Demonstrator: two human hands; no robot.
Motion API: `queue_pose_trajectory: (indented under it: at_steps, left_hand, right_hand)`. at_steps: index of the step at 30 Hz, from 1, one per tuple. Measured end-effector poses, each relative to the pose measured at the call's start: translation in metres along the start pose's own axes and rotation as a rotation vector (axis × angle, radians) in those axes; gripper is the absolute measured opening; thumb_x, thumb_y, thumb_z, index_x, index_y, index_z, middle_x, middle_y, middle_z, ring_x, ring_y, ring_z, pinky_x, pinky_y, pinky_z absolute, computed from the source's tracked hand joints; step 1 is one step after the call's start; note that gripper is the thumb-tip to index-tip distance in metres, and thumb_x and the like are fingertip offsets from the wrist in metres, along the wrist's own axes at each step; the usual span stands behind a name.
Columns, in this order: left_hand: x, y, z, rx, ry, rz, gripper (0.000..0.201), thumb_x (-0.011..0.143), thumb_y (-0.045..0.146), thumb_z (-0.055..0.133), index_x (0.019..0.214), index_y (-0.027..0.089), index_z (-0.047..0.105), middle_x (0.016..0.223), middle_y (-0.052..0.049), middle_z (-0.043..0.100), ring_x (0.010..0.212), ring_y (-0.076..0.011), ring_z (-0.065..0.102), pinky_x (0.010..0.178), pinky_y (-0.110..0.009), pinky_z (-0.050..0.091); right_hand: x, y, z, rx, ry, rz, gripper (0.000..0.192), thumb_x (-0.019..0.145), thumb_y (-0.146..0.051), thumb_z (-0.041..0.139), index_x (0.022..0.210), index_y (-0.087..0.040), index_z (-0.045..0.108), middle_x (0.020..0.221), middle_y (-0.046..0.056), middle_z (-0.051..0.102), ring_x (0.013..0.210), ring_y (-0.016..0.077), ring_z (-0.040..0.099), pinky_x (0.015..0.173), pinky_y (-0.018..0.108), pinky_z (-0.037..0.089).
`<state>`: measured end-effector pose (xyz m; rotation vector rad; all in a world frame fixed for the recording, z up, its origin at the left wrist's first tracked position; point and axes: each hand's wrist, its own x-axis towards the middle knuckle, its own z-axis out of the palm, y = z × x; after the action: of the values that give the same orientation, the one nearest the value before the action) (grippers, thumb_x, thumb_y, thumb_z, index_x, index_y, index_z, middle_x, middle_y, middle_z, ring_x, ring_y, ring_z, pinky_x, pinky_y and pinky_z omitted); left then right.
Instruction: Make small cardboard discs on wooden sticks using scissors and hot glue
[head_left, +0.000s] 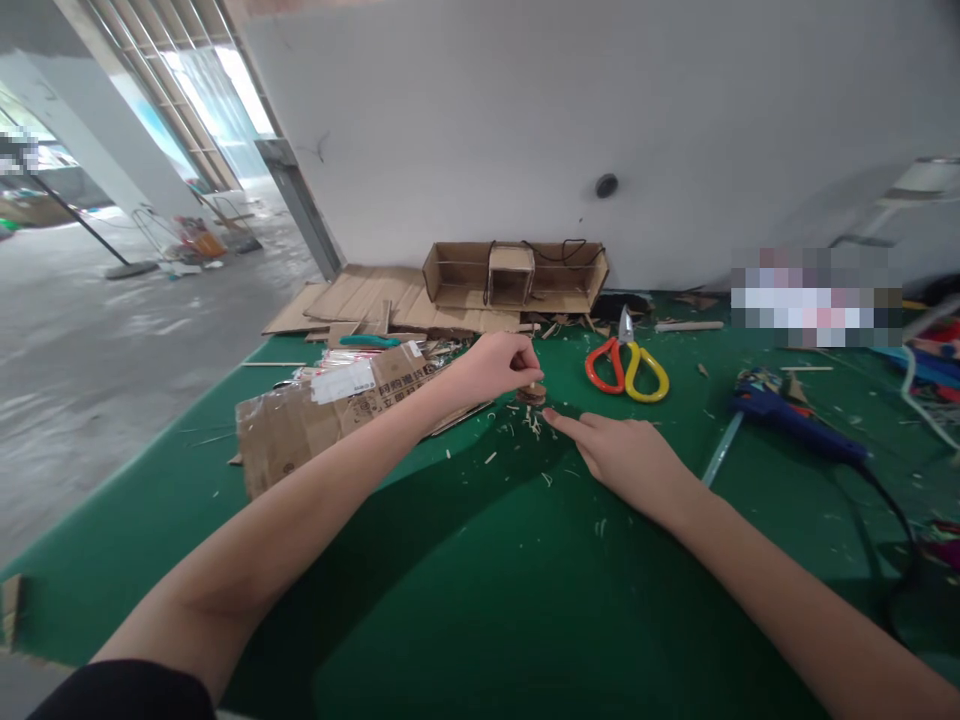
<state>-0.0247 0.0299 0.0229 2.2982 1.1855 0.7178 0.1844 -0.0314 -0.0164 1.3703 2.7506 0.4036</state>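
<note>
green table cover, brown cardboard box, scissors with one red and one yellow handle, blue glue gun, black cord

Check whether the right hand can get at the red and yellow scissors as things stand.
Probably yes. The right hand lies flat on the green mat, holding nothing, and the scissors lie just beyond it with only bare mat and small scraps between them.

Green mat covers the whole work surface. Take the scissors as the mark: left of them a small round cardboard piece among pale shavings, farther left a crumpled cardboard box. Behind them an open cardboard frame. To their right lies a blue glue gun.
</note>
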Motion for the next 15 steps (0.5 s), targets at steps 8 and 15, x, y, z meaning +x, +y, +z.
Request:
queue_pose_trajectory:
  at_steps: [8, 15]
  left_hand:
    - [0.0005, -0.0022, -0.0007, 0.009, 0.009, -0.016, 0.013, 0.076, 0.029, 0.058, 0.073, 0.016, 0.061, 0.073, -0.003, 0.066, 0.064, -0.011, 0.059, 0.056, -0.024, 0.043]
    - [0.0012, -0.0024, 0.0001, 0.019, 0.008, 0.0, 0.016, 0.076, 0.032, 0.058, 0.073, 0.017, 0.061, 0.075, -0.004, 0.067, 0.066, -0.012, 0.059, 0.058, -0.026, 0.043]
  right_hand:
    - [-0.0023, -0.0026, -0.0033, 0.069, -0.01, 0.013, 0.048, 0.088, -0.019, 0.039, 0.134, -0.032, 0.045, 0.073, 0.0, 0.065, 0.05, 0.0118, 0.051, 0.044, 0.025, 0.013]
    - [-0.0035, -0.0016, 0.0012, -0.057, 0.035, -0.005, 0.056, 0.084, -0.012, 0.04, 0.138, -0.028, 0.04, 0.081, 0.003, 0.062, 0.051, 0.011, 0.05, 0.043, 0.026, 0.013]
